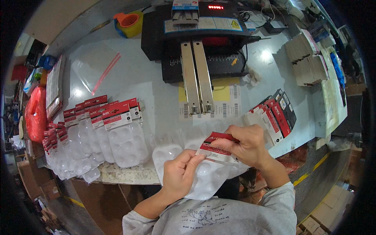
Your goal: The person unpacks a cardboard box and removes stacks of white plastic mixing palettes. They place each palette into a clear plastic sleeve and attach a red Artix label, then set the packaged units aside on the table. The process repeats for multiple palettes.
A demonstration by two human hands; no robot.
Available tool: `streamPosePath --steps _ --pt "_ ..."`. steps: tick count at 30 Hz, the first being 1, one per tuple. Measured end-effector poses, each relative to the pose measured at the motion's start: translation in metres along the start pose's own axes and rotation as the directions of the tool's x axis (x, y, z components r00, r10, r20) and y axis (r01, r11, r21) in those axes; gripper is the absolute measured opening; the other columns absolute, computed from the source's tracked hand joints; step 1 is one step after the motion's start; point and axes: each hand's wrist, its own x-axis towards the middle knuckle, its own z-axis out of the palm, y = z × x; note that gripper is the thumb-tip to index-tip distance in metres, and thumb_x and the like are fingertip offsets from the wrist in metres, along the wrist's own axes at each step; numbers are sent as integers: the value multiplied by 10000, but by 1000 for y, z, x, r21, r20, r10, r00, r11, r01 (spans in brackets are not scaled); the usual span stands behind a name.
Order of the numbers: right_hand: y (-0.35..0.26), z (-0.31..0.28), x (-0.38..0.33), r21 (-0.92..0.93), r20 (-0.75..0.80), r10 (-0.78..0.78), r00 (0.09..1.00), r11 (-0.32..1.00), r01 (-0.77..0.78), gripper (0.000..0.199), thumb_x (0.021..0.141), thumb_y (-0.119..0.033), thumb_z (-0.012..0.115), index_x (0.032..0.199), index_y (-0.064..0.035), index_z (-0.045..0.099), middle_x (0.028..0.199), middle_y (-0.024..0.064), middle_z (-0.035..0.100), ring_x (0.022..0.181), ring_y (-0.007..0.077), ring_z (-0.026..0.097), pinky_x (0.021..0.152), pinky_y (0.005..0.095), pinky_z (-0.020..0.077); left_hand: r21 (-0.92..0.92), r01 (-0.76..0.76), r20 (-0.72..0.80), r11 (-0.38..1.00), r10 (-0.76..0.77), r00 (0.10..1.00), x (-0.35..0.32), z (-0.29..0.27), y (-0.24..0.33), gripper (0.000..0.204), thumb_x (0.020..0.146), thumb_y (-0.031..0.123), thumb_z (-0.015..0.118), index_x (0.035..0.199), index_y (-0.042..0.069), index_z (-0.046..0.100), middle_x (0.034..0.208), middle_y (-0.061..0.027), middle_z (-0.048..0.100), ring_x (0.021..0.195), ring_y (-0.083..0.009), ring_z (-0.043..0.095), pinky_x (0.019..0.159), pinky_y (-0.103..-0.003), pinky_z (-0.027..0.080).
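Observation:
Close to my body at the table's front edge, I hold a white plastic paint palette with round wells, in what looks like a clear bag. A folded red and white header card lies across its top. My left hand pinches the palette's upper left edge beside the card's lower corner. My right hand grips the card's right part, thumb on its face. Behind them lies another white palette, partly hidden by my left hand. A stack of header cards sits right of my right hand.
A black stapling machine with two metal rails stands at the back centre. Several carded palettes are piled at left, below a clear zip bag. An orange cup stands at the back; card stacks line the right.

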Motion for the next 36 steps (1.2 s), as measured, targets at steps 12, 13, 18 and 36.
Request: streamPosePath --steps 12,13,18,36 --pt "10 -15 -17 494 551 441 709 512 -703 200 894 -170 616 868 17 681 706 51 641 571 97 592 487 244 468 -96 28 -284 995 -55 957 4 -12 -9 216 934 172 571 877 -20 650 723 26 583 656 -38 445 576 -192 360" --pt "10 -11 -22 498 608 424 671 455 -738 197 898 -163 611 864 18 680 712 46 640 571 98 591 484 241 471 -69 23 -290 997 -42 956 5 -12 -12 218 934 175 570 876 -20 650 718 25 580 651 -40 440 574 -193 357" --pt "14 1 -37 579 628 465 624 258 -774 189 896 -125 592 803 32 642 711 73 633 610 124 632 486 239 487 -47 42 -271 998 -53 961 -1 -10 -19 235 946 179 544 840 -19 611 680 -1 556 639 -53 429 570 -212 358" --pt "51 39 6 643 387 621 681 348 -682 187 928 -149 547 921 25 616 768 82 627 591 161 632 554 277 531 315 138 -187 939 -82 979 76 -10 -53 309 954 244 475 875 -33 587 742 -142 593 702 -210 539 688 -328 424"
